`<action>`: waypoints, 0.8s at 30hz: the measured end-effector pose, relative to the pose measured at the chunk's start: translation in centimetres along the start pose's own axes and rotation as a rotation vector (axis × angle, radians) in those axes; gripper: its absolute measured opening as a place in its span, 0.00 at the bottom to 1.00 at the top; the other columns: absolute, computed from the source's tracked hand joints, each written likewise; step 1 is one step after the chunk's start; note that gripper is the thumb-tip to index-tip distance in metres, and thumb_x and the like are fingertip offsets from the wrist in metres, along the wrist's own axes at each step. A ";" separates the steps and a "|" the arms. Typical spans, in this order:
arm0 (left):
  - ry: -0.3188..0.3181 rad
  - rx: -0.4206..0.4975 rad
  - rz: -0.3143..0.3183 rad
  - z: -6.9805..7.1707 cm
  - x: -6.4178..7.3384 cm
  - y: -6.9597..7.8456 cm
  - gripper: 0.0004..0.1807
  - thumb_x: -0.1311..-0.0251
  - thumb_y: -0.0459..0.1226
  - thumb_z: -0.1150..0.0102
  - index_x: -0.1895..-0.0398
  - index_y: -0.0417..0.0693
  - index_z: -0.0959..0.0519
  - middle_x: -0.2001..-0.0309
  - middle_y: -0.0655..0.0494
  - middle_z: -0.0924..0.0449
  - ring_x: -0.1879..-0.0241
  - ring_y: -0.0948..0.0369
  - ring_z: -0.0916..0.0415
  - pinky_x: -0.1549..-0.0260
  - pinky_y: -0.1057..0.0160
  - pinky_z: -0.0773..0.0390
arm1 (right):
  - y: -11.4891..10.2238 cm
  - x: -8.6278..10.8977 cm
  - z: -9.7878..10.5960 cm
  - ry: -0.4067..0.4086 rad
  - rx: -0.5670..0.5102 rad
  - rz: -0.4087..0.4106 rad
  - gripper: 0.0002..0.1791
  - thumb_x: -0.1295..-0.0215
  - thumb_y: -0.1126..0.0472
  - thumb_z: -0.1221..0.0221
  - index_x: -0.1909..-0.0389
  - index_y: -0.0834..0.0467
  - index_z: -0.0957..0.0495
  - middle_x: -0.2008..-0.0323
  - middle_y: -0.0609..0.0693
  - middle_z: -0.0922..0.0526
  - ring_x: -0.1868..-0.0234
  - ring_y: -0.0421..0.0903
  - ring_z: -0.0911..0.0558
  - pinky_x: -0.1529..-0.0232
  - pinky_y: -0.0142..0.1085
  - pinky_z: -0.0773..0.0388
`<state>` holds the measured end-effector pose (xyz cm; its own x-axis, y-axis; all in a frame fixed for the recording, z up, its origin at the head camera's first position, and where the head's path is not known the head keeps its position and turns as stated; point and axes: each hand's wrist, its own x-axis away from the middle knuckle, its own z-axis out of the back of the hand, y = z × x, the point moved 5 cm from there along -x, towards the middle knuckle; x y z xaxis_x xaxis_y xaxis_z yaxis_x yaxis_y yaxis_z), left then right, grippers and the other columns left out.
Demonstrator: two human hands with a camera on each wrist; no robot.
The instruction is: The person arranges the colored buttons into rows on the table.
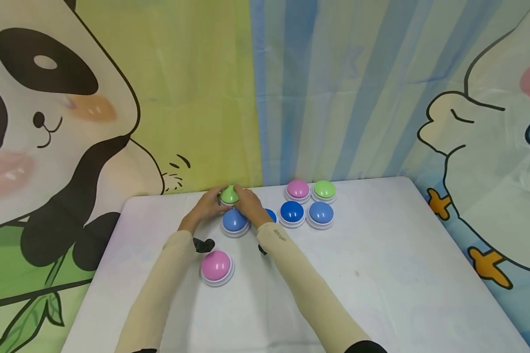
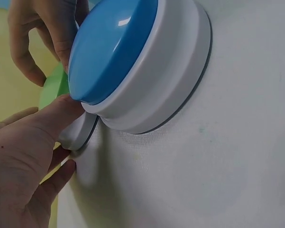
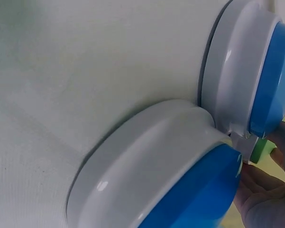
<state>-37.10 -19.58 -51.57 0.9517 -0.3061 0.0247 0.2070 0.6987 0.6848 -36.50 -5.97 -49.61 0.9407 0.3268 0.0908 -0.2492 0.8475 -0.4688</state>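
A green dome button (image 1: pixel 229 195) on a white base sits at the table's back edge between both hands. My left hand (image 1: pixel 208 205) holds it from the left, its thumb beside the neighbouring light blue button (image 2: pixel 114 52) in the left wrist view. Gripping the green button from the right is my right hand (image 1: pixel 251 206), its fingers partly hidden. Directly in front of the green button stands the light blue button (image 1: pixel 234 220). A darker blue button (image 1: pixel 271 214) is mostly covered by my right hand; it looms large in the right wrist view (image 3: pixel 189 190).
A pink button (image 1: pixel 216 266) stands nearer, between my forearms. Right of my hands, another pink button (image 1: pixel 298 189), a green one (image 1: pixel 324 190), a dark blue one (image 1: pixel 292 212) and a light blue one (image 1: pixel 321 214) form a block. A cartoon-printed curtain (image 1: pixel 194 98) rises behind the white table (image 1: pixel 402 274).
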 end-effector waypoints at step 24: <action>0.128 0.036 -0.113 2.7 0.8 2.2 0.42 0.53 0.43 0.25 0.34 0.43 0.32 0.39 0.41 0.29 0.44 0.47 0.25 0.45 0.51 0.21 | 0.4 0.8 3.8 -0.018 -0.155 0.183 0.33 0.38 0.57 0.36 0.33 0.53 0.36 0.40 0.59 0.30 0.40 0.54 0.26 0.38 0.48 0.27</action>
<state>-36.50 -20.03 -48.06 0.9443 -0.2951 -0.1454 0.3084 0.6400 0.7038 -36.70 -3.77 -46.38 0.8783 0.4780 0.0071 -0.3759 0.6996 -0.6076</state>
